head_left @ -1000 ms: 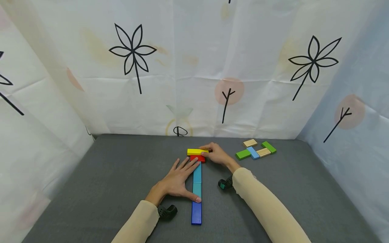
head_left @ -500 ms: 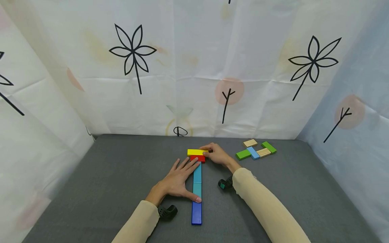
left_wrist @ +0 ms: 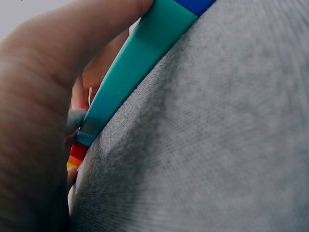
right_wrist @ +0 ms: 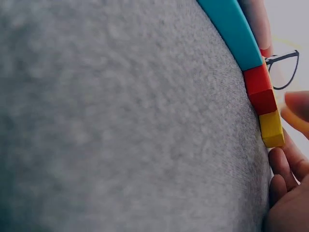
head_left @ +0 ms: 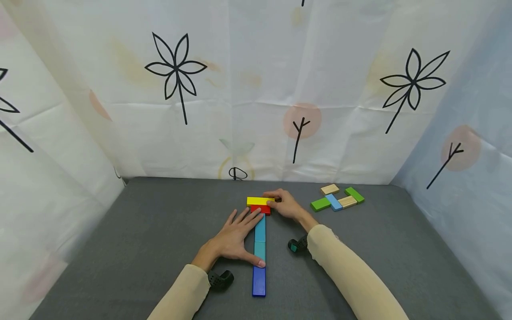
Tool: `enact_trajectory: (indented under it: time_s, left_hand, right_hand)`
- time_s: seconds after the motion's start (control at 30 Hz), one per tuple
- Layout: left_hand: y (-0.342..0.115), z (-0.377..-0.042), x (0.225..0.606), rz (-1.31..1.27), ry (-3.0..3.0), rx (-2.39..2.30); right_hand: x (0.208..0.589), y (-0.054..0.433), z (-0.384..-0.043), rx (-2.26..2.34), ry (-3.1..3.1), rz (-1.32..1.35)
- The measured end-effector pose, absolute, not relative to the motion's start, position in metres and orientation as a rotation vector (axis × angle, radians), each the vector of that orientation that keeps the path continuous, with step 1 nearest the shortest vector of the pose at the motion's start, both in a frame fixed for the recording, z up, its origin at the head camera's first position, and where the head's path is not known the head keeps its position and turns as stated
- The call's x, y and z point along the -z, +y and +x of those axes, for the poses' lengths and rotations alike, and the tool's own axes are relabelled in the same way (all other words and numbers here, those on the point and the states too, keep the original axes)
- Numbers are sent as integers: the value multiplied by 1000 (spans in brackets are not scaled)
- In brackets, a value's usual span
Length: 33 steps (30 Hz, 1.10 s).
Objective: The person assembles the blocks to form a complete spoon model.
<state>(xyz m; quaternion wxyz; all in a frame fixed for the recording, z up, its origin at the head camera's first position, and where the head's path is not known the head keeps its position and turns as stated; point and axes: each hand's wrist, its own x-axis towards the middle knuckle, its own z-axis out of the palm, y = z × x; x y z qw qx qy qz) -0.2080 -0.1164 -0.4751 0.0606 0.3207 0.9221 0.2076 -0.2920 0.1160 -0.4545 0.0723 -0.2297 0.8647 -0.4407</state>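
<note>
Yellow block [head_left: 256, 202], laid crosswise at the far end of a line of blocks, its near side against a red block [head_left: 266, 209], also crosswise; towards the person, end to end, a light blue block [head_left: 260, 228], a turquoise block [head_left: 259, 251] and a dark blue block [head_left: 258, 282]; handling, by judgement: light, stiff, hardly fragile, probably painted wood, the smooth coat slightly slippery; best hold, by judgement: thumb and finger across the narrow width near one end, since a push could skew the neighbours; right hand [head_left: 287, 205]: thumb and index finger close together, pinching the yellow block by its right end; left hand [head_left: 234, 238]: fingers straight and spread wide, gripping nothing, thumb tip on the line at the turquoise and dark blue joint, fingertips about the red block and the far end of the light blue one

Loose group, well to the right: green block [head_left: 320, 204], small blue block [head_left: 334, 202] and plain wooden block [head_left: 347, 202] touching in series; second green block [head_left: 354, 194] and second wooden block [head_left: 330, 189] just beyond; surface: grey cloth [head_left: 160, 231], matt, fine-woven, likely to resist sliding; room: creased white fabric backdrop [head_left: 240, 89], bluish at right, bearing black leaf outlines and pale pink discs
</note>
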Motion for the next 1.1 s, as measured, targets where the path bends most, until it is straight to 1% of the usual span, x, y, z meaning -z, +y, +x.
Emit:
enact_trajectory:
  time_s: [0.17, 0.37, 0.47, 0.6, 0.7, 0.93, 1.1]
  left_hand:
    - [-115, -208, 476, 970, 2793, -623]
    - [-115, -208, 476, 955, 2791, -616]
    - [-115, -208, 475, 963, 2791, -625]
    - [-116, -207, 475, 974, 2789, -634]
    - [-117, -207, 475, 972, 2787, -642]
    - [-117, -206, 474, 969, 2794, -643]
    - [-117, -206, 475, 982, 2795, -655]
  right_hand:
    - [453, 131, -285, 1466, 2636, -671]
    - [449, 165, -277, 1378, 2865, -580]
    - [445, 182, -271, 1241, 3046, -441]
    - [444, 196, -259, 981, 3212, -140]
    - [444, 201, -251, 814, 3236, -42]
    - [447, 203, -246, 787, 3238, -150]
    - [448, 206, -246, 859, 3224, -155]
